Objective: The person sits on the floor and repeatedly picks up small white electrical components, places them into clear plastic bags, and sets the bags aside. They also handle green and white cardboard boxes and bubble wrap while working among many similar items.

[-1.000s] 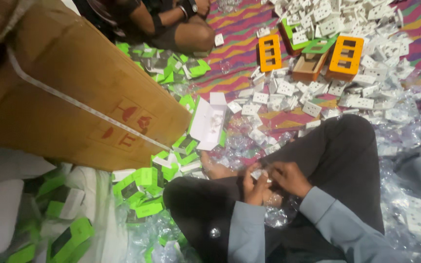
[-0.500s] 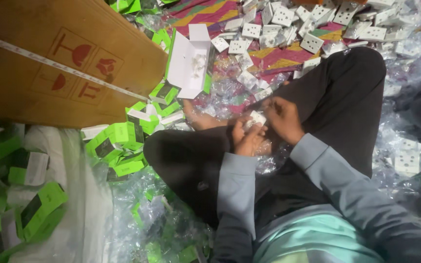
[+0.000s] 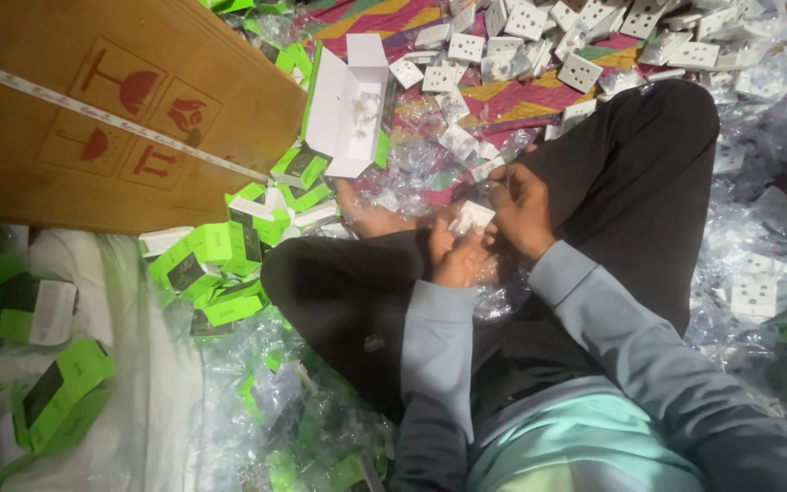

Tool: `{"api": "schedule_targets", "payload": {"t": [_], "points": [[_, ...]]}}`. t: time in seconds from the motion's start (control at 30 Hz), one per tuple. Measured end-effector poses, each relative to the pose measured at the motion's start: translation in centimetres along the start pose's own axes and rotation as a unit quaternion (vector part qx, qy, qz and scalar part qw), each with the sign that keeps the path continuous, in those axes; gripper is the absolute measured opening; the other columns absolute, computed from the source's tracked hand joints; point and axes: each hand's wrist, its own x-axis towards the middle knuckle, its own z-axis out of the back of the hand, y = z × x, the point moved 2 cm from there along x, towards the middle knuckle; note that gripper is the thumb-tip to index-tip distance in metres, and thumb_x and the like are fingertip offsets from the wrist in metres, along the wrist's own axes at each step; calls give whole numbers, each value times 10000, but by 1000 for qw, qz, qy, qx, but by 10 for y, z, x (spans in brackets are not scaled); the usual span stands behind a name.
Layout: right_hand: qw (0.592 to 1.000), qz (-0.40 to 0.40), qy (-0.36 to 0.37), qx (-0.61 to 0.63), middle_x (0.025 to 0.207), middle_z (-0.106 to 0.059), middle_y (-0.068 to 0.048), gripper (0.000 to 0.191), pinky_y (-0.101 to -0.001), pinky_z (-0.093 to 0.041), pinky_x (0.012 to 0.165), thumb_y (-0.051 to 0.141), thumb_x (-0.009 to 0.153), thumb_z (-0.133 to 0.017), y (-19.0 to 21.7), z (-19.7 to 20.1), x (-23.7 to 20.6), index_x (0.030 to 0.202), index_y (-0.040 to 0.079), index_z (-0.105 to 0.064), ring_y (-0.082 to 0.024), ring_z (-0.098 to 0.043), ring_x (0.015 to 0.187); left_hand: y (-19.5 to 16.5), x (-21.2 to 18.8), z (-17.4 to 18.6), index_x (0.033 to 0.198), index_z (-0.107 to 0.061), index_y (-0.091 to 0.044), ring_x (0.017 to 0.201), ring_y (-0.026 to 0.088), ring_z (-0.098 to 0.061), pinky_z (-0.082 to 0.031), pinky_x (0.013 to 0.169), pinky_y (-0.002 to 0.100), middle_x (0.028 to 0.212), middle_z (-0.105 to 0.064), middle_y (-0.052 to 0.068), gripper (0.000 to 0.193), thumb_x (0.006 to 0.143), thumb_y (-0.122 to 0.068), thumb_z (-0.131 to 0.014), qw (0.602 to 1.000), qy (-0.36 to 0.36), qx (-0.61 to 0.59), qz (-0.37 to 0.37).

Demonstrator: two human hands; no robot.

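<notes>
1. The person sits cross-legged on the floor, and both hands meet over the lap around a small white socket plate [image 3: 472, 217]
2. The left hand [image 3: 455, 257] cups the socket plate from below, fingers curled up against its lower edge
3. The right hand [image 3: 519, 208] pinches the socket plate's upper right side, thumb and fingers closed on it
4. Relative to the socket plate, an open white carton [image 3: 350, 107] lies up and to the left, lid flap raised, edged in green
5. Further left of the socket plate stands a big brown cardboard box [image 3: 93, 109] with red handling symbols and a tape strip across it
6. Green and white small boxes [image 3: 216, 260] are heaped just left of the socket plate, below the cardboard box
7. Loose white socket plates [image 3: 539, 36] are scattered above the socket plate on a striped mat [image 3: 512, 96]
8. Crumpled clear plastic wrappers [image 3: 749, 237] spread to the right of the socket plate
</notes>
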Motion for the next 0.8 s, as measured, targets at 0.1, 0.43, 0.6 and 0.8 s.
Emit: {"api": "schedule_targets", "payload": {"t": [0.1, 0.43, 0.6, 0.8], "points": [[996, -15, 0, 83, 891, -626, 17, 96, -201, -443, 656, -13, 986, -626, -1, 2, 0, 1078, 17, -623, -38, -551, 751, -3, 0, -1, 1457, -425, -149, 916, 226, -658, -546, 768, 328, 1133, -632, 152, 620, 907, 13, -659, 998, -5, -12, 54], [975, -126, 116, 143, 914, -689, 9, 185, -216, -518, 661, 135, 987, -633, 28, 3, 0, 1163, 78, -649, -62, -628, 778, 23, 4, 22, 1545, -435, -58, 909, 251, -649, -536, 741, 367, 1168, -604, 182, 570, 1021, -177, -624, 991, 70, -86, 76], [949, -224, 210, 78, 920, -705, 6, 248, -250, -507, 562, 193, 969, -681, 38, 5, -9, 1136, 9, -684, -77, -630, 738, 28, 8, 30, 1501, -460, -26, 1040, 149, -609, -512, 794, 316, 1369, -556, 84, 551, 987, -57, -655, 996, -9, -39, 74], [974, -128, 177, 50, 922, -724, -25, 169, -229, -496, 629, 83, 938, -717, 35, 6, -8, 1083, -5, -719, -60, -628, 741, 17, 5, 20, 1351, -537, -76, 929, 154, -636, -546, 755, 302, 1227, -625, 104, 519, 871, 23, -709, 996, -81, 34, -22]]}}
